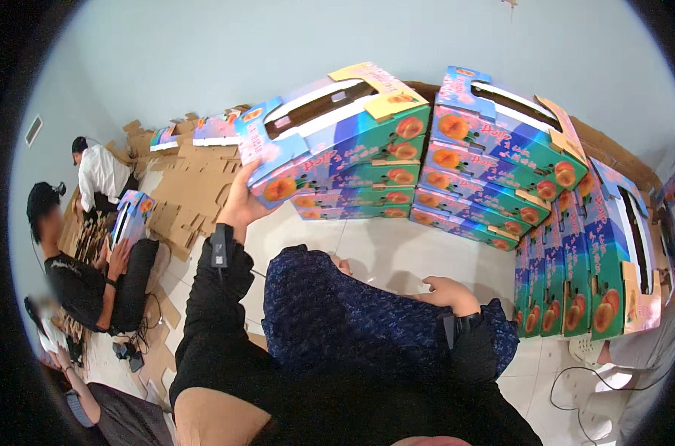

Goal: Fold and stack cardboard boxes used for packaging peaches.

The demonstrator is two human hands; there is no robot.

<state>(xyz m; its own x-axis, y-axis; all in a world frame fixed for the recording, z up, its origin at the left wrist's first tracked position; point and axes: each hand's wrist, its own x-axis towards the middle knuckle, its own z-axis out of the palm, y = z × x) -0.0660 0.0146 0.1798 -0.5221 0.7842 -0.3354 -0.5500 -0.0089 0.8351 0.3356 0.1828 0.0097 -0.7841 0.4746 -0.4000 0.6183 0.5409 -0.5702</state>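
Note:
My left hand [242,199] grips the near left corner of a cardboard fruit box [345,145], blue and green with printed peaches and a long open slot in its top. Its fingertips are partly hidden by the box. This box is the top one of a stack, with similar boxes [352,202] under it. My right hand [453,293] hovers over my dark blue patterned skirt [337,312], thumb apart from the fingers and nothing in it. A second stack of the same boxes [493,160] stands just beyond it.
More boxes [575,275] stand in a row at the right, by a person in light trousers [653,364]. At the left, a person in black [81,279] holds a similar box [133,215]; flat cardboard [189,197] lies behind. A black cable [575,401] crosses the tiles.

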